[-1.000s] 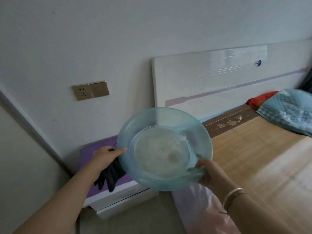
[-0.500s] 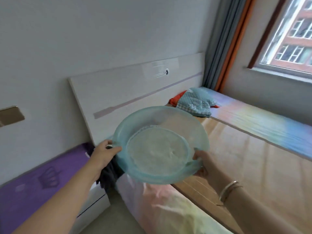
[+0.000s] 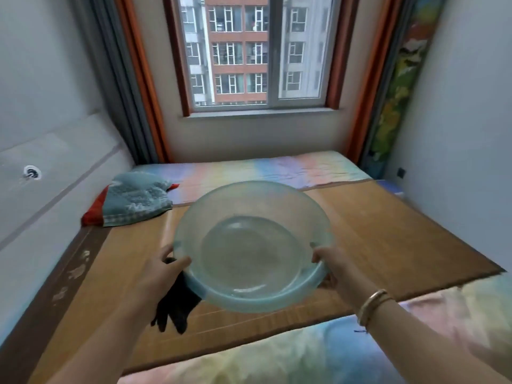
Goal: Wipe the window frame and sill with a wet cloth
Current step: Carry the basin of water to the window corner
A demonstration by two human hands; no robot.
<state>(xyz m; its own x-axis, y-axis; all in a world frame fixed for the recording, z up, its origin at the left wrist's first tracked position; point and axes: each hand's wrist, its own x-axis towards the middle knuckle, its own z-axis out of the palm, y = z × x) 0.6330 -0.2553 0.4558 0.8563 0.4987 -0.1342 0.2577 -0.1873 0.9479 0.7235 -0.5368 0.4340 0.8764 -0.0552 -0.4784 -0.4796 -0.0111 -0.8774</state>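
Left hand [image 3: 158,275] clamps the basin [image 3: 253,245] rim and a dark cloth [image 3: 177,303] hanging beneath its grip; right hand [image 3: 331,270] clamps the opposite rim; window sill [image 3: 260,113] well beyond.

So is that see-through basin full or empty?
Cannot tell for certain. The basin looks at most shallowly filled: its bottom shows clearly, with faint glints near the front. Both hands hold its rim, roughly level.
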